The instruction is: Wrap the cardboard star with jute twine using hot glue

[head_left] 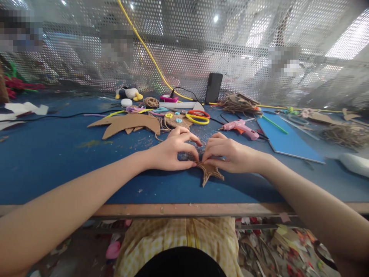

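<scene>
Both hands are met at the middle of the blue bench [57, 161], just above its wooden front edge. The left hand [173, 152] is curled narrow, fingertips pinched down onto the top of a small brown star-shaped cardboard piece [210, 172]. The right hand [229, 154] is curled the same way, its fingertips pressed against the same piece, and the two hands are nearly touching at the tips. The star's lower points are seen flat on the bench beneath the right hand; its upper part is hidden by the fingers. A pink hot-glue gun [240, 127] is laid just beyond the right hand. Larger brown cardboard cut-outs [127, 124] are spread beyond the left hand, with yellow and red rings [197, 117] near them.
</scene>
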{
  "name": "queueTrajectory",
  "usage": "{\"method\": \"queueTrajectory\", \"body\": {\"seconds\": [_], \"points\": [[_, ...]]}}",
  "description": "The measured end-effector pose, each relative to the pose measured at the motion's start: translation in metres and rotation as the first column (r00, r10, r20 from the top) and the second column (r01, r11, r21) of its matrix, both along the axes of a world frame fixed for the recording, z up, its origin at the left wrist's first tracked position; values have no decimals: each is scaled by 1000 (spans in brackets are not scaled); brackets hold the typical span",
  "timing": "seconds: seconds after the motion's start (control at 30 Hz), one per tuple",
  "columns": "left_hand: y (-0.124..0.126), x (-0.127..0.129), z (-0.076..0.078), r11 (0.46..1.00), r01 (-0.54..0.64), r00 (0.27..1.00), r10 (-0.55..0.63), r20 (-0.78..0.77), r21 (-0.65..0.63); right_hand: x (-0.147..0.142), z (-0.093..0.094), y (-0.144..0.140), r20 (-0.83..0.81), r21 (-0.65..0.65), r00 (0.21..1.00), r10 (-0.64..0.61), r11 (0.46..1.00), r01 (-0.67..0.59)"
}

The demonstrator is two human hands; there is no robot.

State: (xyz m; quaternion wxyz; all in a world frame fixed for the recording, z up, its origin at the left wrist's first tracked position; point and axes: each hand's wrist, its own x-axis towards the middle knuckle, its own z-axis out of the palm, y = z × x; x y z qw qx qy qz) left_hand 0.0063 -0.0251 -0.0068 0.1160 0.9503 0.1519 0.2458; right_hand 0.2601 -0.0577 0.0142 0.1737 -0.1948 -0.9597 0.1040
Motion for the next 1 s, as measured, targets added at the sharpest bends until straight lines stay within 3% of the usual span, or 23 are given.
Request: {"method": "queueTrajectory", "body": {"seconds": [0.4, 0.77, 1.0], "points": [[-2, 2, 1, 998, 30, 1000, -30, 8, 56, -1, -1, 2, 34, 87, 999, 0, 996, -3], [-3, 1, 2, 991, 52, 998, -54, 16, 122, 6, 5, 3, -51, -75, 995, -80, 994, 76], [-5, 1, 4, 995, 31, 999, -30, -17, 90, 8, 2, 3, -92, -75, 986, -136, 989, 130]]}}
